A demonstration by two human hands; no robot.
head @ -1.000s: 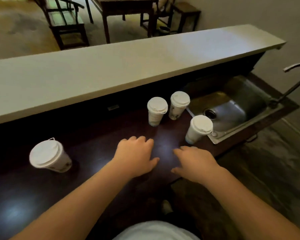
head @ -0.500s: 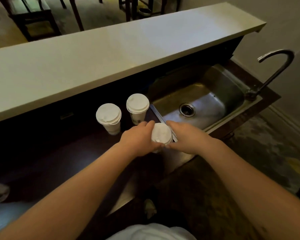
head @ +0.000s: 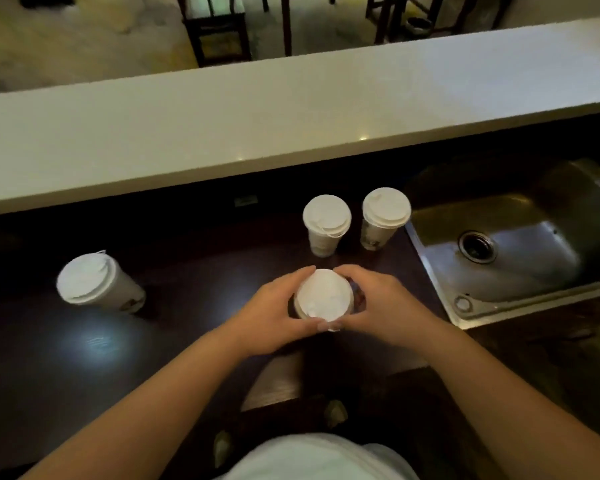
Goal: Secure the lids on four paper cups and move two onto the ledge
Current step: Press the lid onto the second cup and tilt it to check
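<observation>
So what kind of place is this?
Probably a café or home bar counter: a stainless steel sink set in the dark wooden counter, a raised pale ledge, dark wooden chairs beyond.

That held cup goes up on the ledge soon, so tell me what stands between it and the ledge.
Two lidded cups stand on the dark counter between the held cup and the ledge: one straight ahead, one beside the sink. Lifting over or left of them looks clear.
</observation>
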